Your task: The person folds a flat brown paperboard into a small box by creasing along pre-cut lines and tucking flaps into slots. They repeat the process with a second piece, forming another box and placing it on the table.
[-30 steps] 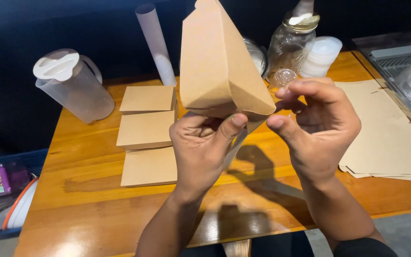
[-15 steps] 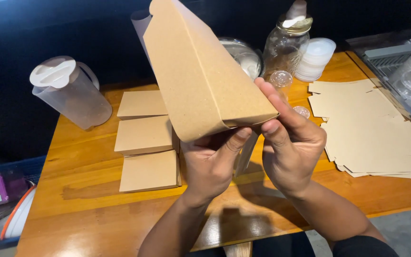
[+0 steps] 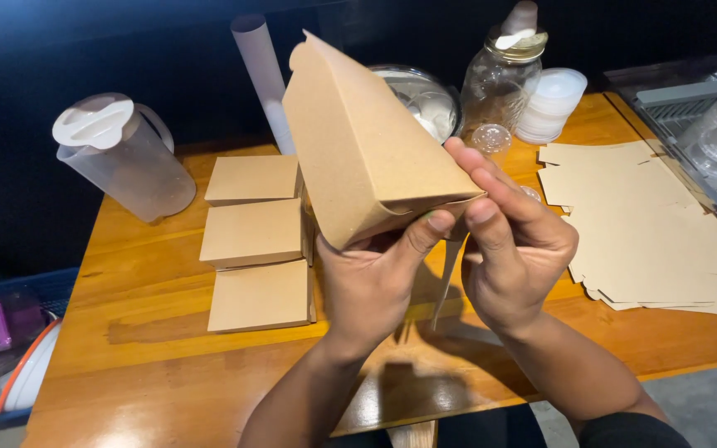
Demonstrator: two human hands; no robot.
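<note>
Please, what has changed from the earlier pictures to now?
The cardboard box has tipped from nearly upright to a steeper lean, top toward the left. The right hand moved from a pinch beside the box onto its lower edge, fingers pressing the end flap. The left hand keeps holding it from below. The three folded boxes, the flat cardboard sheets and the plastic jug stayed in place.

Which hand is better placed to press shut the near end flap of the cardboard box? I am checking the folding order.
Probably the right hand: its fingertips already lie on the near end of the cardboard box. The left hand supports the box from beneath, thumb on the bottom edge.
</note>
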